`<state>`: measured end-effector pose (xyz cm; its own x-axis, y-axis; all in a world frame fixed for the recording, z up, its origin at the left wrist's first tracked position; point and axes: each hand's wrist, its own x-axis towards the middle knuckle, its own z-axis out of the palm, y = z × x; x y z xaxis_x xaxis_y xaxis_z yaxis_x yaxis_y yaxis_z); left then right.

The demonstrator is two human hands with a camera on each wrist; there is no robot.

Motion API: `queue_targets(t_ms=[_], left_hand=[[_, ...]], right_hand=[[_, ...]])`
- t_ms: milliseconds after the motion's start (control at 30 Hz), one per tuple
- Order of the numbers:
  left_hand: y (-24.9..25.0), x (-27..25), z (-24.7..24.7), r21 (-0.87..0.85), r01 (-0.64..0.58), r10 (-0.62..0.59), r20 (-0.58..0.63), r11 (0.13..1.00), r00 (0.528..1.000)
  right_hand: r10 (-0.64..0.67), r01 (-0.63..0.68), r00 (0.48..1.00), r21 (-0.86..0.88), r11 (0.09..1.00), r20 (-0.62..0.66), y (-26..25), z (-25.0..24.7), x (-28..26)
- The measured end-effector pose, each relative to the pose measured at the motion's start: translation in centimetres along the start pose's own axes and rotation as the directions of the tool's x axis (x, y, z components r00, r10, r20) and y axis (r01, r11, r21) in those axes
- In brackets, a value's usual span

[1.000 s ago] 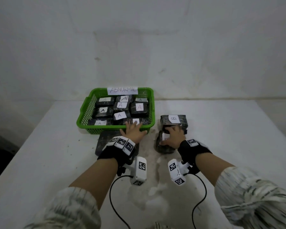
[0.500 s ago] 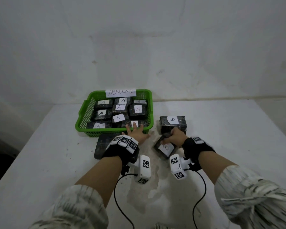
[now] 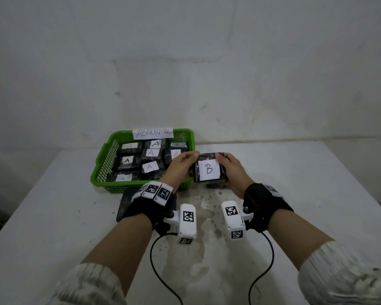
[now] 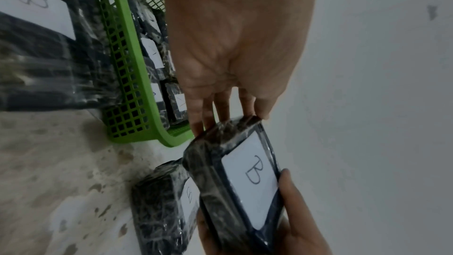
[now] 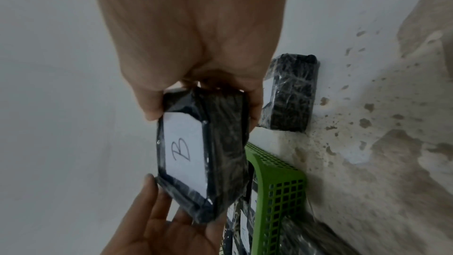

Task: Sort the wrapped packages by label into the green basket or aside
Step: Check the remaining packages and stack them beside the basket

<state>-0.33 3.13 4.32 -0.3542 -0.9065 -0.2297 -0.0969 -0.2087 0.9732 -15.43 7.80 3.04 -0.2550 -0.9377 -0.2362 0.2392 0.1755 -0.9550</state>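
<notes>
A black wrapped package with a white label "B" (image 3: 209, 170) is held up off the table, just right of the green basket (image 3: 130, 186). My left hand (image 3: 182, 162) pinches its left edge, thumb in front and fingers behind. My right hand (image 3: 230, 168) grips its right side. The label faces me. The left wrist view shows the same package (image 4: 235, 181) over the basket's corner (image 4: 127, 55). It also fills the right wrist view (image 5: 196, 152). Several packages labelled "A" (image 3: 150, 167) lie in the basket, which carries a sign "ABNORMAL" (image 3: 153, 133).
Another wrapped package (image 5: 289, 94) lies on the white table below the held one. A flat dark package labelled "B" (image 4: 36, 16) lies before the basket, under my left wrist (image 3: 124, 203). The tabletop (image 3: 295, 183) is stained in the middle. A wall stands behind.
My right hand has lifted the package off the table and turned its label toward me. My left hand left the basket's front rim and took hold of the package's left edge.
</notes>
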Motion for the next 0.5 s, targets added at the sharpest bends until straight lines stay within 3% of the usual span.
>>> queue_targets(t_ms=[67, 200, 367, 500], left_hand=[[0.1, -0.3, -0.1, 0.020, -0.027, 0.026, 0.039, 0.999, 0.999], [0.0, -0.7, -0.2, 0.011, -0.099, 0.100, -0.054, 0.995, 0.994], [0.3, -1.5, -0.1, -0.078, -0.026, 0.026, -0.008, 0.997, 1.000], [0.3, -1.9, 0.3, -0.097, -0.054, 0.050, -0.041, 0.994, 0.998]], right_hand=[[0.003, -0.003, 1.000, 0.005, 1.000, 0.006, -0.2, 0.1, -0.2], [0.021, -0.022, 0.997, 0.004, 1.000, 0.071, -0.3, 0.1, -0.5], [-0.048, 0.047, 0.997, 0.022, 0.999, 0.067, -0.9, -0.1, -0.6], [-0.035, 0.034, 0.993, 0.019, 0.999, 0.110, -0.9, 0.2, -0.7]])
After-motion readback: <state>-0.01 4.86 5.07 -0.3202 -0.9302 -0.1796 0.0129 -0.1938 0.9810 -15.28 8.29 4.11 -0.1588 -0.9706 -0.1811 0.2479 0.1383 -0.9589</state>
